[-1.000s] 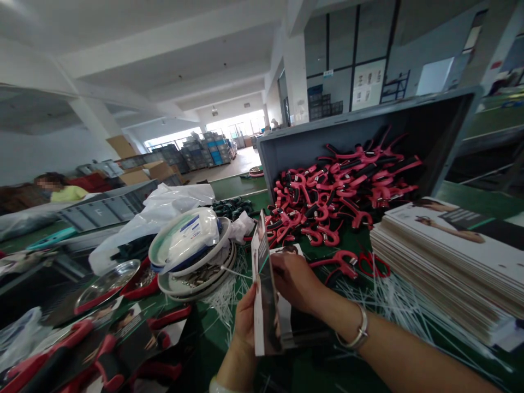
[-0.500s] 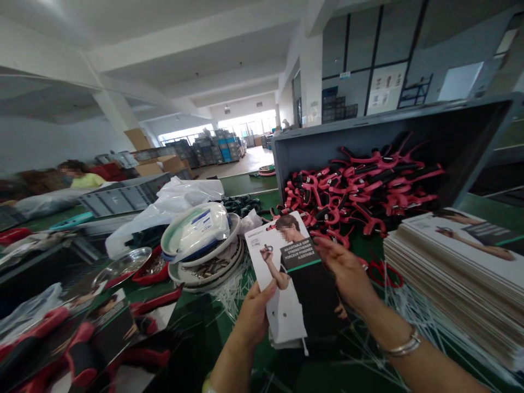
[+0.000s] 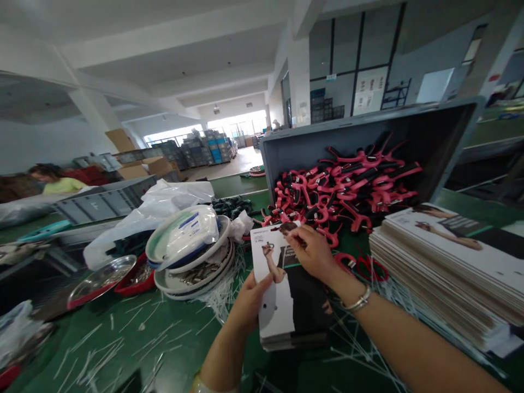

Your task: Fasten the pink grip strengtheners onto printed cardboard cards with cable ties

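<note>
A small stack of printed cards [image 3: 276, 308], white and dark grey with a picture of an arm and a hand gripper, stands tilted in front of me. My left hand [image 3: 248, 300] is closed on its left edge, thumb on the front face. Across the top of the front card reaches my right hand [image 3: 313, 254], its fingers curled together and covering part of the lettering. What those fingertips pinch is hidden. To the right lies a tall pile of similar cards [image 3: 434, 284]. Behind my right hand sit red-handled scissors [image 3: 371, 268].
A grey crate [image 3: 368, 115] lies on its side, with pink and black hand grips [image 3: 347, 188] spilling out. White plastic ties [image 3: 98, 355] are strewn over the green table [image 3: 184, 322]. Stacked bowls [image 3: 164, 284], a metal dish [image 3: 102, 278] and a red tray [image 3: 137, 278] stand left. Another person [image 3: 57, 180] sits farther back.
My right hand has moved from the cards' right edge up and left onto the front card's top. The view has turned slightly right; the grips and cards at lower left are out of view.
</note>
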### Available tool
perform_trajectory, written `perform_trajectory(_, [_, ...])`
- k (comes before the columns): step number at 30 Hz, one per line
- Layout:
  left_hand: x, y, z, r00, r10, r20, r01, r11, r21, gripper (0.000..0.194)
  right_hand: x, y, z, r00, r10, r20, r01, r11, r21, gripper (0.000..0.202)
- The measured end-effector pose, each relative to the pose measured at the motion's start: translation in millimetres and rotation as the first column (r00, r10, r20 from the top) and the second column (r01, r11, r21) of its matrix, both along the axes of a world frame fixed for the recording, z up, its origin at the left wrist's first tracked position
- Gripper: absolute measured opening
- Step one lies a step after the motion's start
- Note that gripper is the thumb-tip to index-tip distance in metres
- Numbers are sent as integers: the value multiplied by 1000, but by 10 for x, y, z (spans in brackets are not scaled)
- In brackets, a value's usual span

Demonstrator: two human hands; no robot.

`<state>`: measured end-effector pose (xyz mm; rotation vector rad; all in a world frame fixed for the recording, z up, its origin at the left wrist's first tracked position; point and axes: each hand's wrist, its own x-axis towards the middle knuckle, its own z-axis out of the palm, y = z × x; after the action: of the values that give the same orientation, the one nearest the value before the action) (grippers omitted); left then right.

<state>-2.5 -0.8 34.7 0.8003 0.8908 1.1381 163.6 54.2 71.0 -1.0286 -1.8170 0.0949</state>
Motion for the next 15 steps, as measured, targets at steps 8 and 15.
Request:
perform_trajectory(8, [-234, 215, -173, 981, 178, -80, -185, 978, -95, 73, 754, -78, -124, 909, 38, 415, 175, 868, -464, 26])
perform_trajectory(15, [-197, 413, -315, 951, 154, -266, -174, 983, -53, 57, 688, -652, -556, 608, 275, 745, 396, 708, -584, 15])
